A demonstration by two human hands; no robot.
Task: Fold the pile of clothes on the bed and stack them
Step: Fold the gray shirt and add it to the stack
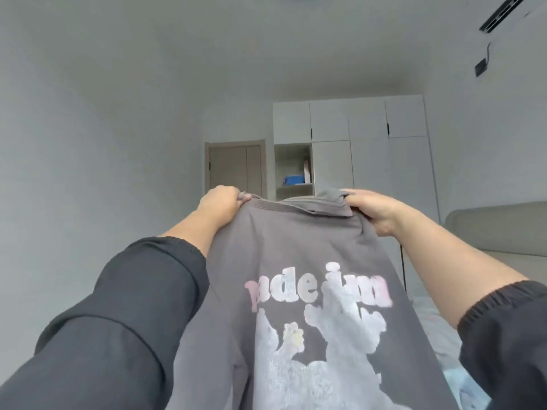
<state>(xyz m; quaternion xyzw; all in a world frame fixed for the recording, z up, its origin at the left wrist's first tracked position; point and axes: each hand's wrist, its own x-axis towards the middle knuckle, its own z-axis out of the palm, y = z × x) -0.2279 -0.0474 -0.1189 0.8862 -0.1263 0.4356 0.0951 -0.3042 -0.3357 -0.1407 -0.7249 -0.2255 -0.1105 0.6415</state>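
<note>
Arms outstretched, my left hand (220,202) and right hand (373,210) each grip the grey sweatshirt (296,261) raised by its shoulders.

We are viewing through one wide-angle camera worn on the head, facing forward and pointing rather upward at the far wardrobe (370,161) and ceiling (236,39). The grey sweatshirt (296,247) is hanging very near, filling the lower middle.

We see a charcoal-grey cotton shirt (296,247) printed with pale pink lettering (319,287) that fades to white, over a fluffy white figure (334,368) with a small yellow flower (293,335). Our black fabric sleeves (118,321) are plain. The tall flat-fronted wardrobe (370,161) is white, the small plastic box (294,180) on its shelf blue, the panelled door (235,167) beige-brown, the padded headboard (497,229) cream.
</note>
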